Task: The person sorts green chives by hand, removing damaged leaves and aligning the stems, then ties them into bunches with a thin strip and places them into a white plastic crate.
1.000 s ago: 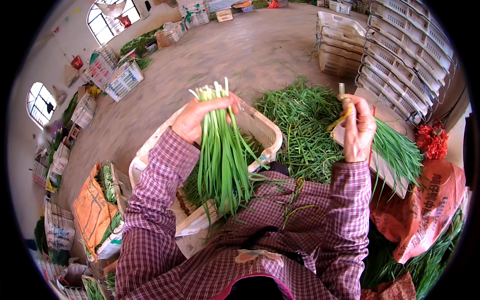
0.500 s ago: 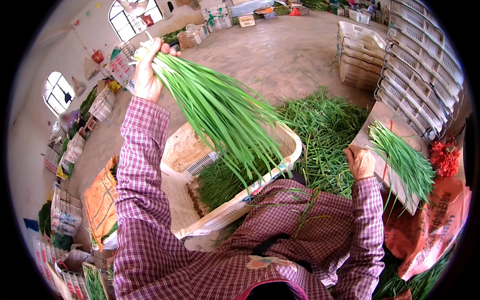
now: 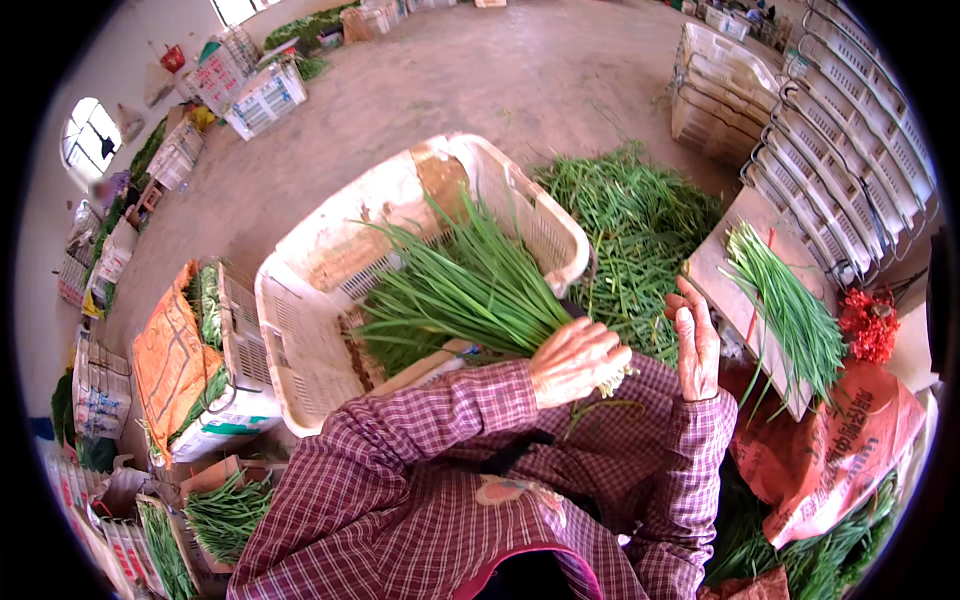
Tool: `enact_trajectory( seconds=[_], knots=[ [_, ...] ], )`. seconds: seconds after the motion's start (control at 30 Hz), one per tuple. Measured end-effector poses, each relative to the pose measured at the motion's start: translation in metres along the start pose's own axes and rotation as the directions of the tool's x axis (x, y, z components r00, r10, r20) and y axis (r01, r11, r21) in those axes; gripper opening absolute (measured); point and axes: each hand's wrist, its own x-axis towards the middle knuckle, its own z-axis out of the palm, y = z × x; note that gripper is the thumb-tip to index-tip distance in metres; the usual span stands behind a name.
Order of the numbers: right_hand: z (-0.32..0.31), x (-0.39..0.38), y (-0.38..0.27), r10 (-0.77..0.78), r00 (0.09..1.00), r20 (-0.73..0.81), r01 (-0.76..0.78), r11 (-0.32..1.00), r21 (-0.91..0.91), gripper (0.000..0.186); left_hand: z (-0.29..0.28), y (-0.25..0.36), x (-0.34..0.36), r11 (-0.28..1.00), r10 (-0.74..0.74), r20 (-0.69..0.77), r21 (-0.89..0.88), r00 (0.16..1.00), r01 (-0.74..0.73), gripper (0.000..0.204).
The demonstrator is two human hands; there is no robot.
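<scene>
Orange woven plastic sack (image 3: 168,350), flat and rectangular, lies far out past my left fingers beyond the white slatted plastic crate (image 3: 300,345). Red-orange plastic bag (image 3: 835,450) with printed panel sits just outside my right fingers, below the red tie bundle (image 3: 868,325). Left hand (image 3: 575,360): fingers curled tight around the root end of a bunch of long green chives (image 3: 465,290), leaves fanning into the crate. Right hand (image 3: 697,340): raised, fingers straight and together, holding nothing.

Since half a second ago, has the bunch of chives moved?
Yes. The left hand has brought the bunch of chives down from above into the white crate.
</scene>
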Motion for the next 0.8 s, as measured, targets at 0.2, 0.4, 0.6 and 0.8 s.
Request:
enact_trajectory(
  seconds=[0.2,0.4,0.6,0.8],
  knots=[
    [0.02,-0.089,0.016,0.073,0.995,-0.072,-0.062,0.988,0.143,0.064,0.068,0.066,-0.029,0.998,0.063,0.09,-0.015,0.994,-0.062,0.019],
    [0.046,-0.096,0.011,-0.019,0.971,0.238,0.091,0.951,-0.295,0.047,0.111,0.085,-0.051,0.96,0.172,0.473,-0.277,0.864,-0.04,0.03],
    [0.082,-0.052,-0.037,-0.216,0.911,0.352,0.266,0.959,-0.101,0.008,0.092,0.088,-0.049,0.366,-0.236,0.253,-0.871,0.938,0.327,0.018],
    [0.17,-0.059,-0.018,-0.195,0.86,0.471,0.368,0.877,-0.309,0.014,0.115,0.1,-0.056,0.796,0.036,0.308,-0.584,0.951,0.16,0.017]
  ],
)
